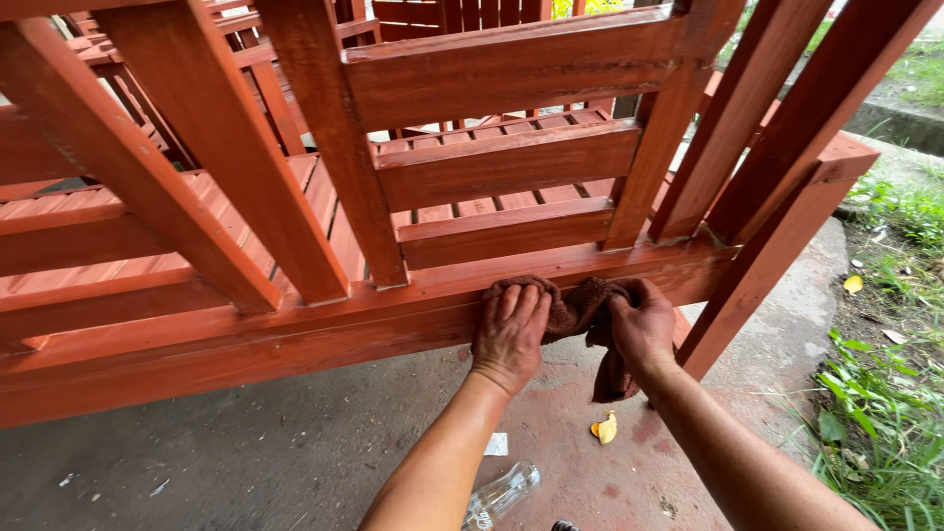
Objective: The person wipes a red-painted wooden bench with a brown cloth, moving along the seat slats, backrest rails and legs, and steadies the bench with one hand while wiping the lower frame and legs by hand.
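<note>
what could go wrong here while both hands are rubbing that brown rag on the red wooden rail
1. The left hand lies flat on the rail beside the brown rag, so its bare fingers could smear or pick up the red finish.
2. A clear glass bottle lies on the concrete floor just below the arms; a step or dropped elbow might kick it.
3. The rag's loose end hangs under the right hand and could drag across the lower face.
</note>
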